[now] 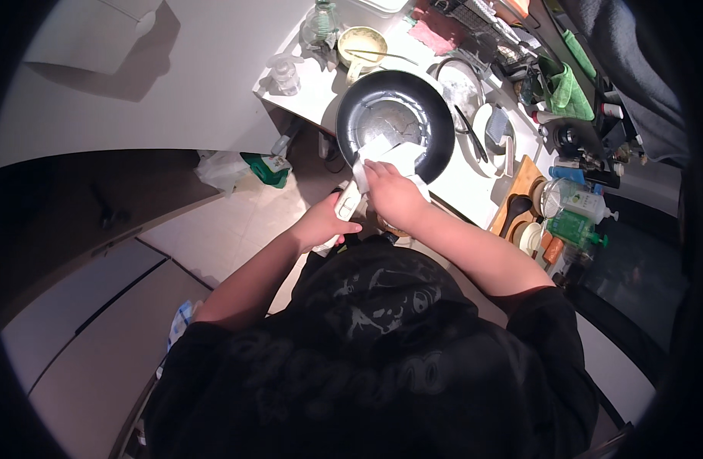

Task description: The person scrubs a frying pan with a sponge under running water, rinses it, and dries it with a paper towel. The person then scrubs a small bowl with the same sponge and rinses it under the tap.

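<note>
A dark frying pan (393,109) with a shiny inside is in front of me, over the edge of a white countertop (455,192). Its pale handle (347,202) points down towards my body, and my left hand (327,221) is wrapped around it. White paper towel (406,156) lies bunched at the pan's near side. My right hand (391,192) presses this towel against the near rim and inner wall, close to where the handle joins. The fingertips are partly covered by the towel's folds.
A clear pump bottle (285,76) and a yellowish cup (362,47) stand at the back left. To the right are a glass lid (459,83), a white bowl (484,140) with a grater, and a wooden board (518,186). Several bottles (578,218) line the right side.
</note>
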Tool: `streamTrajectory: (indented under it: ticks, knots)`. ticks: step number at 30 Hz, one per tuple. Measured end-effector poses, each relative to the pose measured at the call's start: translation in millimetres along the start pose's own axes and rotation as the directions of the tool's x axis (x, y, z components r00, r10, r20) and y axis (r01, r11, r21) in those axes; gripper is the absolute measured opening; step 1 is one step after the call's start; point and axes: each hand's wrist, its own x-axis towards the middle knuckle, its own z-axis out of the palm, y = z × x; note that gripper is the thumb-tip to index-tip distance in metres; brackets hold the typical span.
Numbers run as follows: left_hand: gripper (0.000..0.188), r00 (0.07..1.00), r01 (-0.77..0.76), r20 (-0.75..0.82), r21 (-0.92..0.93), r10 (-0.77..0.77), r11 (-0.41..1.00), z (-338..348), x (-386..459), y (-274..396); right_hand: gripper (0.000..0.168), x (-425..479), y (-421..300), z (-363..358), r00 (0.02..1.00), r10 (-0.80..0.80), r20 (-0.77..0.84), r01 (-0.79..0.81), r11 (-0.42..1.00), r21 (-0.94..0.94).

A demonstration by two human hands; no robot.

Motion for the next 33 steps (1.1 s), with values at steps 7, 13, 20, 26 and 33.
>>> streamTrajectory:
  ticks: [7, 13, 20, 26, 33]
  knots:
    - [0.055, 1.000, -0.006, -0.006, 0.005, 0.006, 1.000, 5.0, 7.2, -7.2, 0.040, 17.1, -15.1, 1.0, 0.993, 0.108, 0.041, -0.112, 0.985, 0.130]
    - [0.052, 1.000, 0.024, 0.004, 0.024, -0.024, 0.999, -13.6, 3.5, -9.9, 0.042, -35.2, 52.4, -50.4, 0.944, -0.015, 0.328, 0.056, 0.992, -0.115]
    - [0.046, 0.998, 0.041, 0.049, 0.110, -0.047, 0.993, -15.3, 2.2, -3.8, 0.027, 7.8, 115.1, -76.7, 0.887, 0.142, 0.440, 0.065, 0.904, -0.422]
    - [0.046, 0.994, 0.102, 0.012, 0.163, -0.105, 0.981, -18.4, -4.4, 11.3, 0.035, 84.7, 123.1, -54.1, 0.991, 0.111, 0.076, -0.061, 0.876, -0.478]
    - [0.036, 0.997, 0.042, 0.051, 0.130, -0.049, 0.991, -17.4, -5.0, 18.0, 0.033, 119.8, 88.3, -20.5, 0.991, -0.131, 0.039, 0.119, 0.969, 0.216]
